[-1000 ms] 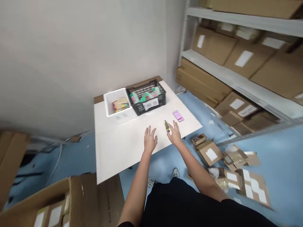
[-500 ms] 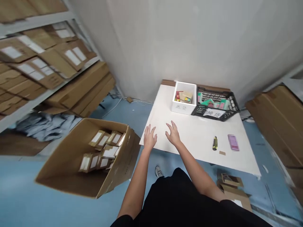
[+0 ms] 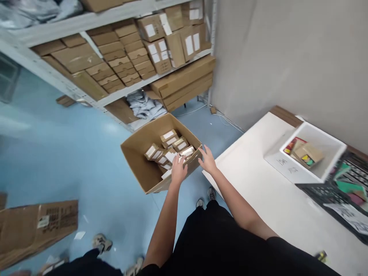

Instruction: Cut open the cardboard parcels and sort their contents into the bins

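Note:
A large open cardboard carton (image 3: pixel 138 163) stands on the floor in front of me, with several small labelled cardboard boxes (image 3: pixel 169 138) inside. My left hand (image 3: pixel 178 170) is above the carton's near side, its fingers spread and nothing in them. At the carton's right corner, my right hand (image 3: pixel 208 161) has its fingers apart and holds nothing. Whether its fingertips touch the rim, I cannot tell.
To my right is a white table (image 3: pixel 244 165) bearing a white bin (image 3: pixel 273 155), a black crate (image 3: pixel 313 195) and a utility knife (image 3: pixel 321 256). Shelving (image 3: pixel 126 90) holds stacked boxes. Another person's shoe (image 3: pixel 102 242) and a flattened carton (image 3: pixel 57 222) are lower left.
My view has swung left from the table towards the carton. Both hands were over the table's front edge and are now at the carton, still open.

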Tool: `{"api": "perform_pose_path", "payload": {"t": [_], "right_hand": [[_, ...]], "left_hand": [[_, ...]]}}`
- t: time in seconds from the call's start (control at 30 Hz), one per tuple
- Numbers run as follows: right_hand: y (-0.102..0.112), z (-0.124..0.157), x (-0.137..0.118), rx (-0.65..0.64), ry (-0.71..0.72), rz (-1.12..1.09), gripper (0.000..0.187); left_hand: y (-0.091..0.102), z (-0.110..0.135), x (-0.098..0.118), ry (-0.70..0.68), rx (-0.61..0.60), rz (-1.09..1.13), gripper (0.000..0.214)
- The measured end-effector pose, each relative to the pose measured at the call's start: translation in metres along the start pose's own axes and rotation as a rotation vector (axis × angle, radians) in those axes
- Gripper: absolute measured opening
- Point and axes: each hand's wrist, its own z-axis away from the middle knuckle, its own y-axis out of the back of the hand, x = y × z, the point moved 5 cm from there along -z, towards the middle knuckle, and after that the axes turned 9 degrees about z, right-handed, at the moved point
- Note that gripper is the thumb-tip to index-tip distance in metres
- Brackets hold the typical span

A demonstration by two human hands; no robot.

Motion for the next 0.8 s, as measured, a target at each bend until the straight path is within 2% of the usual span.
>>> {"api": "perform_pose_path", "payload": {"t": [0.23, 0.47, 0.57, 0.67, 0.8], "right_hand": [[-0.048, -0.06, -0.047, -0.132, 0.173, -0.081, 0.066], [-0.109, -0.103, -0.09, -0.208, 0.256, -0.091, 0.069], [-0.139, -0.129, -0.103, -0.228, 0.237, -0.056, 0.068], [-0.175, -0.155, -0.106, -0.248, 0.187, -0.003, 0.067], [-0.239, -0.175, -0.091, -0.362, 0.071, 0.097, 0.069]], "left_hand": [[0.029, 0.014, -0.064, 0.232, 0.123, -0.02, 0.053], [0.04, 0.017, -0.142, 0.362, 0.16, 0.006, 0.055], [0.034, 0.003, -0.186, 0.392, 0.12, 0.049, 0.056], [0.021, -0.019, -0.236, 0.408, 0.043, 0.102, 0.056], [-0.018, -0.05, -0.304, 0.472, -0.138, 0.15, 0.06]]}}
